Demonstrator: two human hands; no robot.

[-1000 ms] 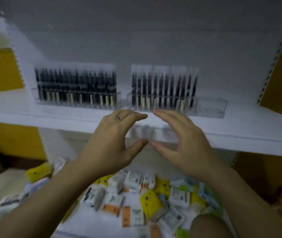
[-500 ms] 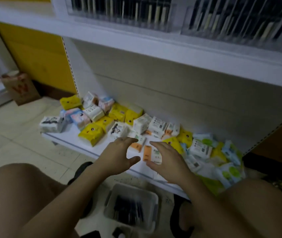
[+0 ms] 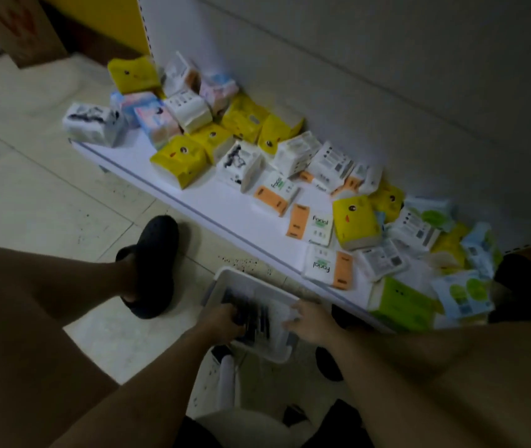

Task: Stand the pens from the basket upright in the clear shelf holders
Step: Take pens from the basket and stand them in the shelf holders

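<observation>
Motion blur smears the pens (image 3: 255, 313) in the basket (image 3: 225, 277) beyond counting.

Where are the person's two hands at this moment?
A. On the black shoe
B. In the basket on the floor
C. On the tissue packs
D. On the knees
B: the left hand and right hand both reach into the basket on the floor, the left curled on the pens.
</observation>
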